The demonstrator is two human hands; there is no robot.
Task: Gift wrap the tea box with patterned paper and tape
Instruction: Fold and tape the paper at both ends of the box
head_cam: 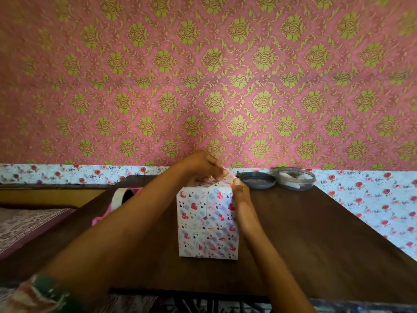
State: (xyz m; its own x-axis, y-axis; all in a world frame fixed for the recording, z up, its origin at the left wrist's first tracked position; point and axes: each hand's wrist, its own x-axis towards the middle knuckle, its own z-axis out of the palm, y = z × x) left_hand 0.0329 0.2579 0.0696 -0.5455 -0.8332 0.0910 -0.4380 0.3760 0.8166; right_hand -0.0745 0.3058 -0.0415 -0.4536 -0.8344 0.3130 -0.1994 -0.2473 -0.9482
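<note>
The tea box (206, 222) stands upright in the middle of the dark wooden table (316, 245), covered in white paper printed with red hearts and blue patches. My left hand (203, 167) rests on the box's top, its fingertips pinching a small pale piece, perhaps tape, at the top right corner. My right hand (242, 199) lies against the box's right side, thumb pressed at the same top corner. A roll of tape (121, 196) stands on the table to the left, partly hidden behind my left forearm.
A round grey lid (257, 180) and a clear round container (294, 178) sit at the table's far edge, right of the box. Something pink (99, 219) shows by the tape roll. A patterned wall rises right behind the table. A bed lies at left.
</note>
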